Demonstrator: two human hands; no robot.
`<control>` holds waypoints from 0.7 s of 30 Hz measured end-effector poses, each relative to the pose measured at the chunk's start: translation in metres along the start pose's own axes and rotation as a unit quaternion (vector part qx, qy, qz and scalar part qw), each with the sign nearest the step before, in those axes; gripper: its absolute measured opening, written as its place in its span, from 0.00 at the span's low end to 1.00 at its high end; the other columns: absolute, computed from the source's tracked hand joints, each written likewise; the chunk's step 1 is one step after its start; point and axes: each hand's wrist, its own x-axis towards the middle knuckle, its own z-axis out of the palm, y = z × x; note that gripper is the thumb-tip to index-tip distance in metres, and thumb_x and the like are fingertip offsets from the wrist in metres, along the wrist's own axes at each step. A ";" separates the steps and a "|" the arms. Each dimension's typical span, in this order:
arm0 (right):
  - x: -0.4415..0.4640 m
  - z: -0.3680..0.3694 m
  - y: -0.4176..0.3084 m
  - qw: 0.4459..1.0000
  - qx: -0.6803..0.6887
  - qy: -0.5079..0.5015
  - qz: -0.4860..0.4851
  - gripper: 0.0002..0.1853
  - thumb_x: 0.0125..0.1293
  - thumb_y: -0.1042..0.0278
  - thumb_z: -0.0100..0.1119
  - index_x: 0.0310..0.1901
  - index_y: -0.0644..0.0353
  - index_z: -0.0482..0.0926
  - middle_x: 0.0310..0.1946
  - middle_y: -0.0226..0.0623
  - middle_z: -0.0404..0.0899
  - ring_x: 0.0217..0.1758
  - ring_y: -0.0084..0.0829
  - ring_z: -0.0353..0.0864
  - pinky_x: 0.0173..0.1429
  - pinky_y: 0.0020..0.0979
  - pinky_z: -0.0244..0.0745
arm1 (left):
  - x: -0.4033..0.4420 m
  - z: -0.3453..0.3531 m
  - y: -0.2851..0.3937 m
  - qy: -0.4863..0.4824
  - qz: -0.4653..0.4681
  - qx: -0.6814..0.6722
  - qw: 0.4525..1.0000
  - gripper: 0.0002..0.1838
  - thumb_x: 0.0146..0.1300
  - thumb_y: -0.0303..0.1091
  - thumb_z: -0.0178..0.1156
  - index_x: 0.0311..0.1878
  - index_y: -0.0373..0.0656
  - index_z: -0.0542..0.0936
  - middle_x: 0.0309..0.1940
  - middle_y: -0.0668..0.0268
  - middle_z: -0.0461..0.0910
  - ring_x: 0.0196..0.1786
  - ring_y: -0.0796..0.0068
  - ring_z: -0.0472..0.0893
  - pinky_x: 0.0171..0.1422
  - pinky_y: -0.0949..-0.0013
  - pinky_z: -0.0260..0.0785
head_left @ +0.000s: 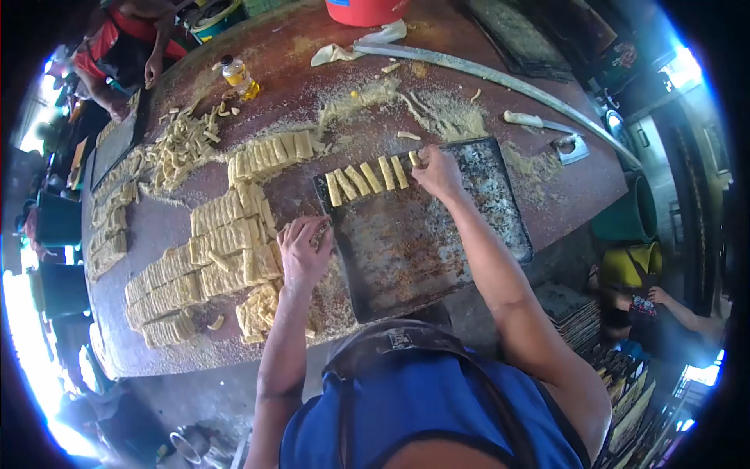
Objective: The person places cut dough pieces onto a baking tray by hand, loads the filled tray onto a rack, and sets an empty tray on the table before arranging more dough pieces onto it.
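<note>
My right hand (439, 176) pinches a pale dough strip (414, 159) over the far part of a dark, worn baking tray (414, 242). Left of it, several dough strips (367, 178) lie side by side in a row along the tray's far edge. My left hand (303, 252) is beside the tray's left edge, its fingers curled; whatever they may hold is hidden. Close to that hand, stacked rows of cut dough strips (226, 223) cover the table, with a looser pile (258, 309) nearer me.
Crumb-strewn table (562, 195). Beyond the tray lie a long curved metal strip (500, 76), a white-handled knife (523, 119) and a metal scraper (571, 148). Farther back are an oil bottle (238, 76), loose dough pieces (183, 139) and a red tub (367, 11). Another person (129, 47) stands far left.
</note>
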 end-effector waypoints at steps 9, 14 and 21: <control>0.006 0.005 0.009 0.994 0.099 -0.010 -0.045 0.19 0.52 0.62 0.73 0.44 0.62 0.83 0.38 0.46 0.87 0.44 0.43 0.88 0.50 0.38 0.80 | -0.023 -0.016 -0.013 -0.013 -0.012 -0.038 0.999 0.14 0.59 0.34 0.68 0.50 0.48 0.86 0.48 0.64 0.83 0.53 0.63 0.80 0.61 0.57 0.64; -0.003 -0.002 0.001 0.995 0.065 0.020 -0.076 0.16 0.55 0.65 0.70 0.44 0.62 0.83 0.38 0.46 0.86 0.43 0.46 0.87 0.47 0.40 0.81 | -0.042 -0.031 0.001 0.001 -0.100 -0.045 0.994 0.13 0.59 0.33 0.68 0.48 0.47 0.86 0.45 0.63 0.84 0.52 0.62 0.81 0.62 0.59 0.65; -0.009 0.015 0.008 0.987 0.090 0.024 -0.129 0.15 0.55 0.64 0.72 0.44 0.60 0.86 0.41 0.47 0.85 0.43 0.46 0.86 0.48 0.42 0.81 | -0.104 -0.052 -0.023 0.083 -0.222 -0.072 0.969 0.12 0.60 0.30 0.68 0.47 0.44 0.86 0.44 0.62 0.84 0.46 0.62 0.82 0.56 0.62 0.70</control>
